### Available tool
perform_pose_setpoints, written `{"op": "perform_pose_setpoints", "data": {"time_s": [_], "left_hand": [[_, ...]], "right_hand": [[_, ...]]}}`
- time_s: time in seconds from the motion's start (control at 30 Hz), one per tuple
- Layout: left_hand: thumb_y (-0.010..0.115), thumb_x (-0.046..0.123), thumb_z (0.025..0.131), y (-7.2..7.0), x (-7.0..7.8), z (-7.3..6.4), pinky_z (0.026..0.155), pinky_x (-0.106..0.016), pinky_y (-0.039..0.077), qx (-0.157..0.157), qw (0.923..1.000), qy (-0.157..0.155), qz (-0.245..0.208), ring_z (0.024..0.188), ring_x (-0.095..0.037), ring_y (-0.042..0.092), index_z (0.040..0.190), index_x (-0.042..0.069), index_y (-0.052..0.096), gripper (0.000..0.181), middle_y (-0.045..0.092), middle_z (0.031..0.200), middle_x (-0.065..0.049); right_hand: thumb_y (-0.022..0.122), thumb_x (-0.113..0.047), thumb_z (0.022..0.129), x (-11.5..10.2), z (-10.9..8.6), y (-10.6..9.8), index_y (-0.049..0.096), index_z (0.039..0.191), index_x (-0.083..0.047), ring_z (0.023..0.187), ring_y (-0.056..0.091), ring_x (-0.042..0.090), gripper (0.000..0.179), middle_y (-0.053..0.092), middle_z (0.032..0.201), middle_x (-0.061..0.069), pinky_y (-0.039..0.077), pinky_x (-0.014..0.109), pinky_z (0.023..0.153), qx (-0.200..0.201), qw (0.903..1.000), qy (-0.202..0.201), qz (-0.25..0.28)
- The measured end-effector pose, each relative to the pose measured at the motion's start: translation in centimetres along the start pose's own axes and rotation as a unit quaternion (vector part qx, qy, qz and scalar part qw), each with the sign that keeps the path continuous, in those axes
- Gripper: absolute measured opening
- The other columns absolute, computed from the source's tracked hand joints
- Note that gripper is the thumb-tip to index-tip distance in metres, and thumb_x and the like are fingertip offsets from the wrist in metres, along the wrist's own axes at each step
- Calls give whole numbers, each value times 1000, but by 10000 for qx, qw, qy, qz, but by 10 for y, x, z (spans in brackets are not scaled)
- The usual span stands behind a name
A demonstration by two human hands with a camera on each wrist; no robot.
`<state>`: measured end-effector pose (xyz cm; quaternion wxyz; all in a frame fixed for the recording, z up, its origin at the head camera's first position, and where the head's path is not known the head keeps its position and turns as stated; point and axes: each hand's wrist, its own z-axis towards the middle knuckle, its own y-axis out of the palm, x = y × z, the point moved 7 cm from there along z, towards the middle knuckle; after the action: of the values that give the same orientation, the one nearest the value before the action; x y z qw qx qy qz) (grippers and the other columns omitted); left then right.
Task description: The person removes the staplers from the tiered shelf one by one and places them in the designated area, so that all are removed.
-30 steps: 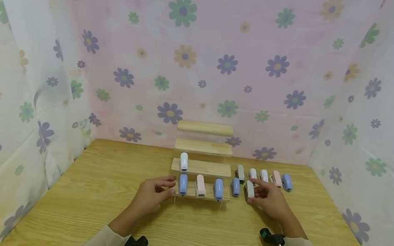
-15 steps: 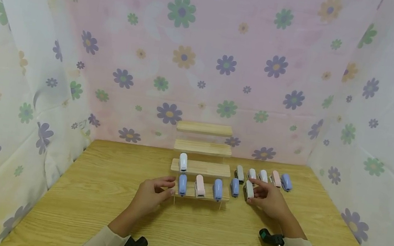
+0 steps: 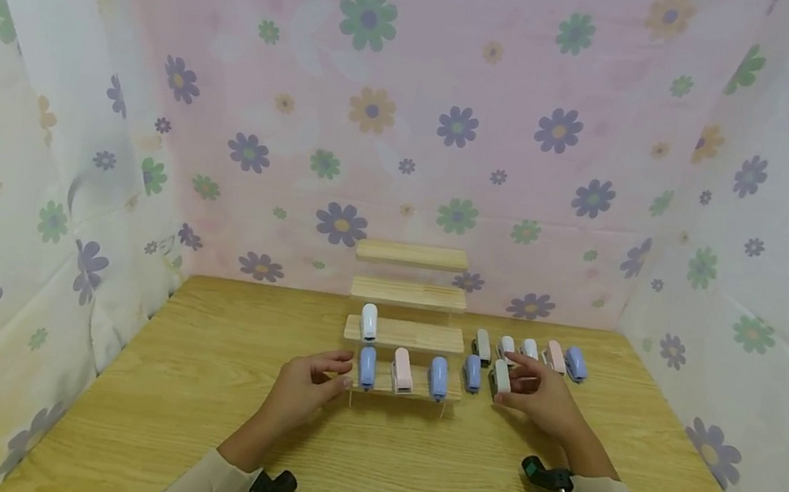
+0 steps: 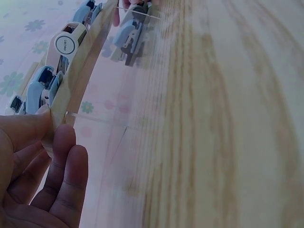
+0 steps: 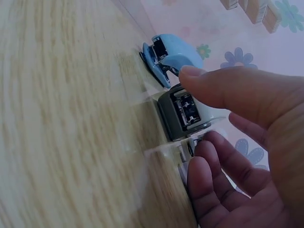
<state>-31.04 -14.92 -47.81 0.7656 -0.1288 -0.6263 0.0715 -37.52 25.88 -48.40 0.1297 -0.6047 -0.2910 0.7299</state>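
My left hand (image 3: 305, 386) is at the left end of the lowest step of a wooden display stand (image 3: 403, 332); in the left wrist view the thumb and fingertips hold the end of the board (image 4: 71, 90). Two blue mini staplers (image 3: 366, 366) (image 3: 437, 377) with a pink one (image 3: 402, 371) between them stand on that step; a white one (image 3: 369, 321) is on the step above. On the table to the right, my right hand (image 3: 541, 397) holds a grey mini stapler (image 5: 204, 111) between thumb and fingers. Beside it stands a blue stapler (image 5: 175, 52).
Behind the right hand is a row of staplers: grey (image 3: 482, 346), two white, pink (image 3: 555, 356) and blue (image 3: 576, 363). The stand's upper two steps (image 3: 408, 292) bear nothing. Flowered cloth (image 3: 413, 114) encloses the wooden table (image 3: 379, 462) at the back and sides.
The right index finger has lifted slightly at the grey stapler. The left hand and the staplers have stayed in place; the head view has shifted a little.
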Motion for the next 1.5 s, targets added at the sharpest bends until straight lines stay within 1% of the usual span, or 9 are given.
{"op": "perform_pose_setpoints", "data": {"time_s": [0.17,0.4,0.47,0.57,0.73,0.93,1.1,1.27,1.5], "left_hand": [[78,15,94,2,-1,1,74,-24,62,-3,10000,-4,61,88,-13,74,116,5,79,24,67,140,-6],[78,14,94,4,5,3,73,-23,62,-31,9999,109,-29,89,-15,74,117,4,79,25,67,139,-8],[78,13,94,5,6,3,73,-23,62,-44,9999,121,-49,89,-17,74,116,4,79,24,67,139,-8],[79,12,93,6,7,4,72,-22,62,-52,9999,137,-44,90,-20,74,116,4,79,24,67,139,-9],[80,11,92,7,6,4,69,-21,61,-15,9998,171,-24,92,-24,74,115,5,79,24,68,138,-9],[81,14,92,4,4,2,69,-21,60,57,9998,157,66,91,-22,74,115,5,80,25,69,137,-7],[80,12,92,-1,2,-1,73,-23,62,86,9999,16,-105,91,-21,74,116,1,79,26,68,138,-9],[79,11,93,-2,4,-3,74,-23,62,63,9999,-50,-120,89,-19,75,115,1,79,24,68,138,-10],[78,10,93,-1,6,-2,72,-23,62,38,10000,-10,-58,87,-19,75,116,0,78,25,68,139,-10]], "right_hand": [[86,-30,87,-1,-2,-1,47,156,-13,120,62,39,82,58,137,20,58,49,94,119,9999,3,-82],[84,-24,89,-15,0,-7,52,153,-17,121,59,40,71,58,138,16,55,56,93,771,9959,-298,-370],[83,-21,90,-20,1,-8,53,152,-18,120,59,39,69,59,137,16,53,56,93,876,9944,-391,-435],[83,-20,90,-27,2,-7,55,151,-21,119,59,36,67,60,137,14,52,51,90,960,9929,-443,-538],[83,-25,90,-41,0,-5,55,150,-23,118,59,34,66,61,135,13,49,42,86,984,9916,-594,-586],[83,-23,90,-69,3,-1,56,149,-21,116,60,36,64,63,134,14,52,52,86,1051,9872,-1013,-637],[83,-27,91,-98,11,4,57,148,-22,113,63,32,63,66,130,6,54,54,87,1130,9813,-1312,-841],[83,-27,91,-124,17,13,58,148,-23,113,61,25,62,65,131,4,53,52,88,948,9819,-1495,-673],[82,-30,91,-151,23,28,57,149,-17,115,61,31,64,64,135,9,50,44,85,677,9767,-1956,-569]]}}
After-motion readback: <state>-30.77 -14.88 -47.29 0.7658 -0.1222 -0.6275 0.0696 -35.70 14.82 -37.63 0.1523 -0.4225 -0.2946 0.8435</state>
